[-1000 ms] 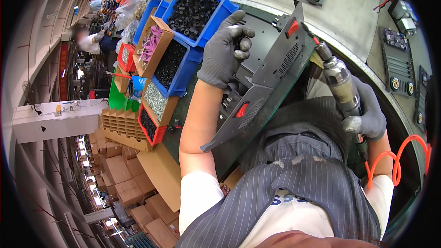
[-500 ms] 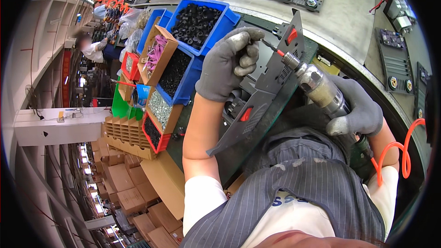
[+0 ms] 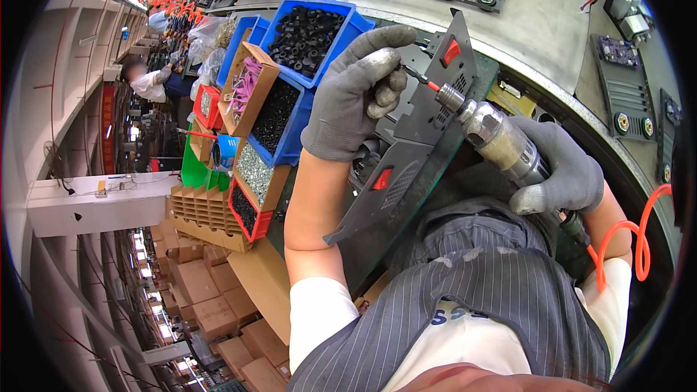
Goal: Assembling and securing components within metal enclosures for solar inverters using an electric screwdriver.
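My right hand (image 3: pixel 563 167), in a grey glove, is wrapped around a metal-bodied air screwdriver (image 3: pixel 501 141). Its thin bit (image 3: pixel 417 74) points up and left, toward my other hand. My gloved left hand (image 3: pixel 354 94) has its fingers curled, thumb and index close to the bit's tip; whatever they pinch is too small or hidden to name. Beneath both hands lies a dark grey sheet-metal housing (image 3: pixel 417 131) with upright panels. Two red switches, an upper one (image 3: pixel 451 51) and a lower one (image 3: pixel 381 178), sit in those panels. My left hand covers part of the housing.
Blue bins (image 3: pixel 347 18) of black parts stand left of the housing, beside a cardboard box of pink pieces (image 3: pixel 245 83) and a tray of silver screws (image 3: pixel 254 174). An orange coiled hose (image 3: pixel 642 239) trails from the driver. Plates with circuit boards (image 3: pixel 617 58) lie at far right.
My left hand has shifted slightly left and up, and the driver bit has moved slightly left with it. My right hand keeps its grip. The whole view has shifted a little.
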### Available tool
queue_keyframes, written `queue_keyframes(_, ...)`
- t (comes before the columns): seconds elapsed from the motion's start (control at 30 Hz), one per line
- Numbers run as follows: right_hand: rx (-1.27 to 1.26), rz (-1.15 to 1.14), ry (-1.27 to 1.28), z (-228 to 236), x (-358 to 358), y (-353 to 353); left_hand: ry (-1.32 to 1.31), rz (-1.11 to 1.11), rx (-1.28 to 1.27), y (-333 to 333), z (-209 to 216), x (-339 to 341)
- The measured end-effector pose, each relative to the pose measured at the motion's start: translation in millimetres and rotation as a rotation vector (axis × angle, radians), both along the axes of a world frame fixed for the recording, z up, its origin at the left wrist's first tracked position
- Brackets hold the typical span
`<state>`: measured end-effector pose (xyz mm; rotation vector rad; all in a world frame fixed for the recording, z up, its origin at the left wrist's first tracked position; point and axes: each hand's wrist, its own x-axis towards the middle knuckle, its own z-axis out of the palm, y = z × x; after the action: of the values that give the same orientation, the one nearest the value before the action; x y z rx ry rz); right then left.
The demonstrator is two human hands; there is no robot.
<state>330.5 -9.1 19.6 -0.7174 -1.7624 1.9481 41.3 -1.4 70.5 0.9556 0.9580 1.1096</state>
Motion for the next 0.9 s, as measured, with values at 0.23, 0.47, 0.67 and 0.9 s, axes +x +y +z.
queue_keyframes(0.23, 0.034, 0.027, -0.018, -2, 6, 1, 0.119, -0.053, 0.01, 1, 7, 5)
queue_keyframes(0.47, 0.022, 0.031, 0.015, -5, 7, -1, 0.087, -0.077, -0.038, 1, 8, 4)
queue_keyframes(0.67, 0.01, 0.022, -0.013, -5, 6, -2, 0.355, -0.074, -0.009, -2, 17, 10)
queue_keyframes(0.9, 0.228, -0.017, -0.034, -19, 10, -6, 0.493, -0.125, 0.14, -1, 14, 10)
